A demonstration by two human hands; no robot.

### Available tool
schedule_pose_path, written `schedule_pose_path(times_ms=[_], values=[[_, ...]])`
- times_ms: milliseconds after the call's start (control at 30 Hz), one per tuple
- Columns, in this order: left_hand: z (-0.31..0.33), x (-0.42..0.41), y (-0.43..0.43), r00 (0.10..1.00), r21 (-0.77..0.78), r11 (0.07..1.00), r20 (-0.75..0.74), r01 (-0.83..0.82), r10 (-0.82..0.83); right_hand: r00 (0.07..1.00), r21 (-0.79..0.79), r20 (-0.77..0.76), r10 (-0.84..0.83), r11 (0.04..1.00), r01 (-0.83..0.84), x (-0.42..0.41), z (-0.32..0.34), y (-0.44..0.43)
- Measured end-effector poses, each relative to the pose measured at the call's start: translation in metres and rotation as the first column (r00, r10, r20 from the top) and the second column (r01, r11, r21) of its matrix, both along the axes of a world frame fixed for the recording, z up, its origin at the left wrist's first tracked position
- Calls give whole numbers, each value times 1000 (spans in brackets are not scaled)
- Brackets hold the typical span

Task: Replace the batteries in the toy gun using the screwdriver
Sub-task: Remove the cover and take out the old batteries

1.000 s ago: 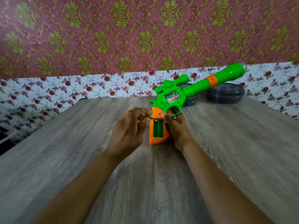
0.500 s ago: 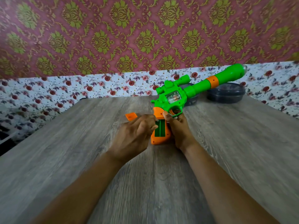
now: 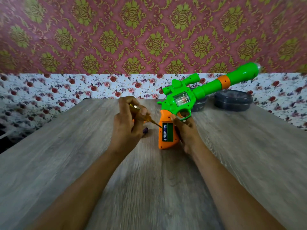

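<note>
Head view: since half a second ago the left hand [image 3: 127, 128] has brought in the screwdriver [image 3: 146, 117]. Its grip pinches the shaft, tip at the open compartment of the toy gun [image 3: 182, 98], which the right hand [image 3: 186, 131] clasps upright on the table [image 3: 66, 146]. Probably the battery [image 3: 164, 131] gets pried out next. The left hand half hides a purple thing [image 3: 145, 130].

Glossy green and orange plastic toy gun [image 3: 182, 100], matt grey wood-grain table [image 3: 83, 155], translucent amber screwdriver [image 3: 146, 117] handle at 9 o'clock of grip
</note>
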State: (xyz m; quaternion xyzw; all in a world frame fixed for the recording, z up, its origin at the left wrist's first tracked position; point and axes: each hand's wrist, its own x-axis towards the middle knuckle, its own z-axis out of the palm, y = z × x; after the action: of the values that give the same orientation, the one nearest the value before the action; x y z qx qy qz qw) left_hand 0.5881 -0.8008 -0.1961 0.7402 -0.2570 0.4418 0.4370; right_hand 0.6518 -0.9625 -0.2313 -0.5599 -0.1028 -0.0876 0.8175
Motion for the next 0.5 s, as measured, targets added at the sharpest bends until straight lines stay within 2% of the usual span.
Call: schedule_pose_path(times_ms=[167,333,500], values=[[-2,1,-1,1000,43,999,10,18,-18,1000,9,-15,-3,1000,3,1,-1,0],[-1,-1,-3,1000,36,999,25,14,-15,998,3,63,31,1000,-31,-3,4,0],[0,-5,-7,994,180,984,104,6,-25,992,-88,116,42,996,-32,-5,6,4]])
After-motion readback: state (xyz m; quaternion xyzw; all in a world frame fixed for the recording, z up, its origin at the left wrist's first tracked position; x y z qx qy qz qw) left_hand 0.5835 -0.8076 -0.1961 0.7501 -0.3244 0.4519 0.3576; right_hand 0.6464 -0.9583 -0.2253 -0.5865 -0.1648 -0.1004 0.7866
